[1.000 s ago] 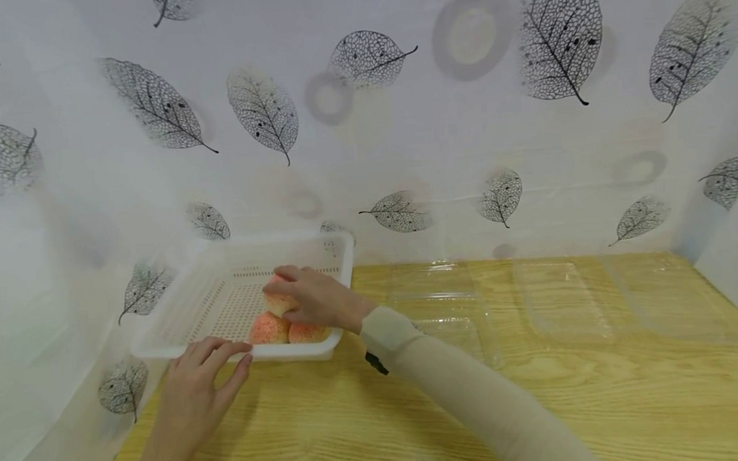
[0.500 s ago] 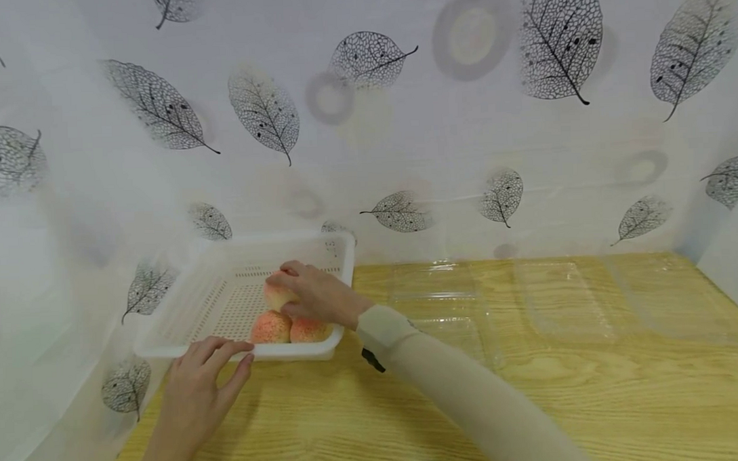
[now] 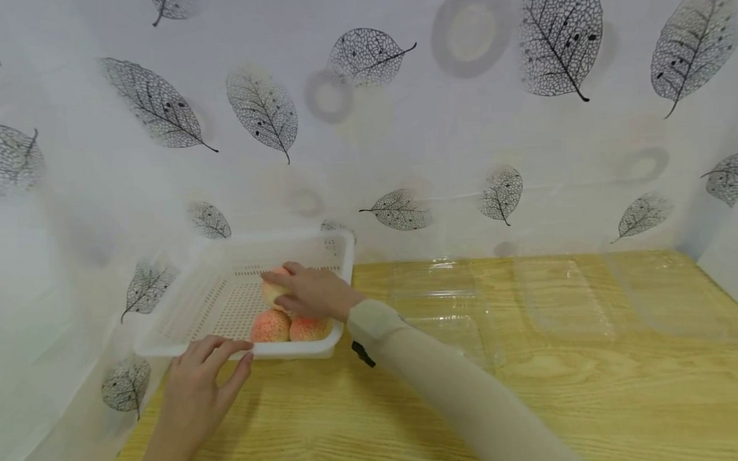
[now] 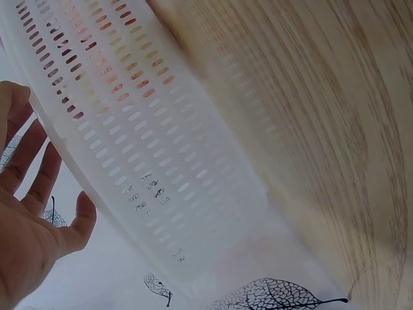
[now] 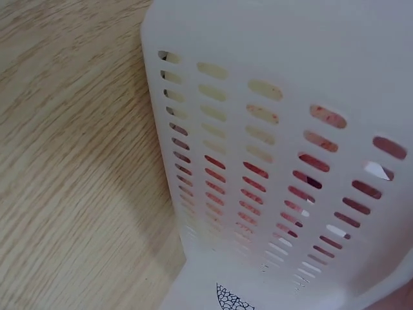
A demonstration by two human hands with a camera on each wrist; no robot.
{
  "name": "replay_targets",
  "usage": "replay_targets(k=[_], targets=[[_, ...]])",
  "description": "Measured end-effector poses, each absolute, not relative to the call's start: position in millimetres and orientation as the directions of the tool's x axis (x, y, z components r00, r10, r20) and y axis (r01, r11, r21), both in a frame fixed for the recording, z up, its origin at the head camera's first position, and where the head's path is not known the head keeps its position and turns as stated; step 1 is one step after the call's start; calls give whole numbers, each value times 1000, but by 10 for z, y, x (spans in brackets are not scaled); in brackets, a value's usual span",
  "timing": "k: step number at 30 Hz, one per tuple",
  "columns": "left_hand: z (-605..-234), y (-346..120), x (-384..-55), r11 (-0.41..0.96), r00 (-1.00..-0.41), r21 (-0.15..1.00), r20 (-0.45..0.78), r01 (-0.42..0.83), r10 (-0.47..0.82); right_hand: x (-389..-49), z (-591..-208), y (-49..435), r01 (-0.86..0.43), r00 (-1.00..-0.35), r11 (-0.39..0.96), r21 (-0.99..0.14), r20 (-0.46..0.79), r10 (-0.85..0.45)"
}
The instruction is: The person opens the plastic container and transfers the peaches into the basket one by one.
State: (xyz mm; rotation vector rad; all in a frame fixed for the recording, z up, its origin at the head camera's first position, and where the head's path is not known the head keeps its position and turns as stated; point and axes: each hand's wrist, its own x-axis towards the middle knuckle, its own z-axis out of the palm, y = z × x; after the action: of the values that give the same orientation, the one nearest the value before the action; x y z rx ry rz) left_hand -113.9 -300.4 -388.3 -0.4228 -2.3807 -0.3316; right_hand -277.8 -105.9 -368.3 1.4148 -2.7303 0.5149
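Note:
A white slotted basket (image 3: 165, 343) stands at the table's left, with three pink-and-yellow peaches in its near right corner. My right hand (image 3: 319, 291) reaches over the basket's right side and grips the rear peach (image 3: 273, 293), partly covering it. Just in front sit the left peach (image 3: 270, 326) and the right peach (image 3: 309, 329), side by side by the near wall. My left hand (image 3: 197, 382) rests its fingertips on the basket's near rim. The left wrist view shows the fingers (image 4: 42, 174) spread along that rim. Peach colour shows through the slotted wall (image 5: 226, 148) in the right wrist view.
Clear plastic boxes stand right of the basket: an open-lidded one (image 3: 442, 323), another (image 3: 563, 298) and a third (image 3: 664, 295) near the right edge. A leaf-printed white sheet (image 3: 366, 142) hangs behind and along the left of the wooden table (image 3: 351, 421).
My right hand and the peach in it have shifted slightly up and left, and the right forearm has moved left. The left hand and the two front peaches stay put.

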Motion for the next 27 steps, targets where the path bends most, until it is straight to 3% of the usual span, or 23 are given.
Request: replay_targets(k=[7, 27], targets=[[-3881, -2998, -1149, 916, -712, 123, 671, 382, 207, -2792, -3666, -1108, -744, -654, 630, -221, 54, -754], [-3897, -3007, -1144, 919, -712, 129, 674, 373, 194, -2784, -3689, -1127, -711, -690, 671, -210, 27, -723]])
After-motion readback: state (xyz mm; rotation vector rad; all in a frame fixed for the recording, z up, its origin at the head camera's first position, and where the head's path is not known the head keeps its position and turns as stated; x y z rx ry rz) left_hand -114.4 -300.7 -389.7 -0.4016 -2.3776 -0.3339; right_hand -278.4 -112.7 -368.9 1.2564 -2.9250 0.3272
